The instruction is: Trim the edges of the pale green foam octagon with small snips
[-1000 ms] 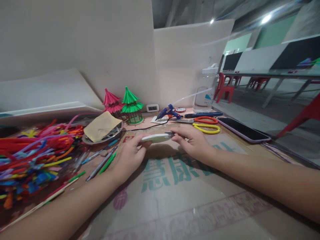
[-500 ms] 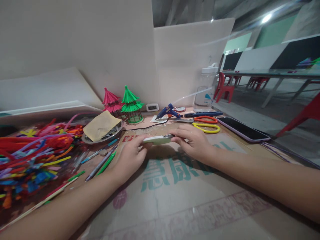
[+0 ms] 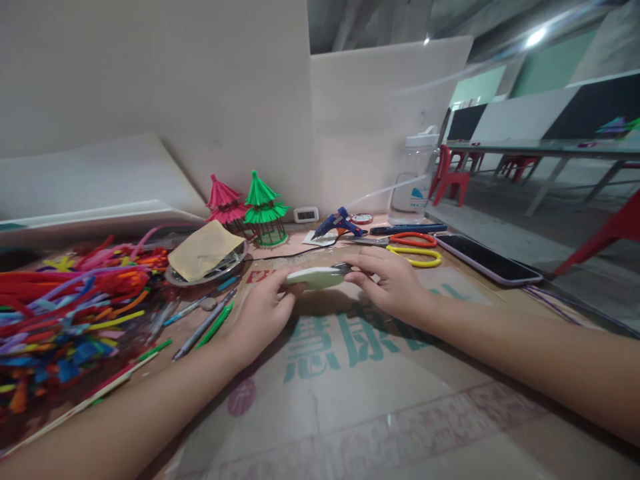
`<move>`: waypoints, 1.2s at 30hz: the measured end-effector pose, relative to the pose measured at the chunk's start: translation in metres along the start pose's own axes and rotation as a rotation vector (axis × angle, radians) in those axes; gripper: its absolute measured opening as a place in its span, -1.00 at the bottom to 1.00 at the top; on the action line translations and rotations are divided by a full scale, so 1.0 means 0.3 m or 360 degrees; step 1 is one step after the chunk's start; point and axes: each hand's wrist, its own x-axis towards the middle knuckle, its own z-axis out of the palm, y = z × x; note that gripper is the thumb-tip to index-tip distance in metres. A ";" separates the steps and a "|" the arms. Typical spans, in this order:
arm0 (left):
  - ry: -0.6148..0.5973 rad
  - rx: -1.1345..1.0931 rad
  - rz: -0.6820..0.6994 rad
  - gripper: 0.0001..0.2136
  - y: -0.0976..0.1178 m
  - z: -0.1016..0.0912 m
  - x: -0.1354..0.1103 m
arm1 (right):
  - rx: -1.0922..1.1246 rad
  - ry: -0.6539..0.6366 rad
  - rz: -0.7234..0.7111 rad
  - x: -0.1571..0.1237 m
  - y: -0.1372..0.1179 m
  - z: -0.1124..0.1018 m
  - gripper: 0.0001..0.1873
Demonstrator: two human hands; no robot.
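Note:
Between my two hands is a thin, pale green disc, held up over the cardboard sheet. My left hand is closed on its left edge, thumb beneath and fingers behind. At the right edge, my right hand pinches a small dark piece against the disc; I cannot make out what that piece is. Behind the hands lie a blue glue gun, orange-handled scissors and yellow-handled scissors.
Colourful pipe cleaners heap on the left, beside a metal dish with sandpaper-like sheet on it. Pink and green pagoda models stand at the back. A phone and water bottle are on the right.
The disc has tilted so that more of its pale green face shows. Both hands keep hold in nearly the same place.

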 end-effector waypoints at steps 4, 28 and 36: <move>-0.0021 -0.0029 -0.0006 -0.76 0.000 0.000 0.000 | -0.0085 -0.0017 -0.0051 0.004 -0.002 -0.004 -0.71; -0.0020 -0.0053 -0.0037 -0.75 0.000 0.003 0.001 | 0.0001 -0.0053 0.0018 0.004 0.001 -0.005 -0.75; -0.0014 -0.0030 0.0007 -0.75 -0.003 0.003 -0.004 | -0.0057 -0.0036 -0.0010 0.005 -0.005 -0.011 -0.75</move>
